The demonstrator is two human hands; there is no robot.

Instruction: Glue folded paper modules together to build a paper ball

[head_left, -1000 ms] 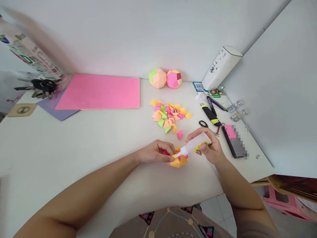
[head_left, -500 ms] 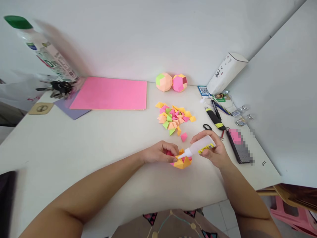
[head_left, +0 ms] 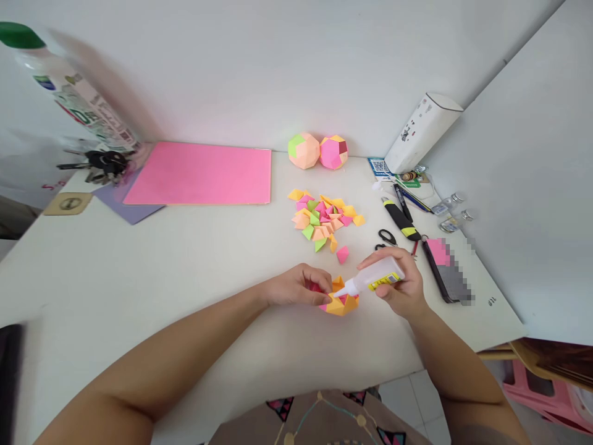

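The left hand (head_left: pixel 299 286) pinches the paper shell (head_left: pixel 341 306), the right hand (head_left: pixel 406 287) grips the bottle (head_left: pixel 376 274) (nozzle (head_left: pixel 347 289) slanting down at the shell), and pieces (head_left: pixel 319 217) lie beyond both.

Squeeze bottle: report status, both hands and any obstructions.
Left hand holding orange-and-pink paper model. Right hand gripping squeeze bottle, nozzle tip at model, contact unclear. Loose paper pieces lie beyond, out of nozzle's way.
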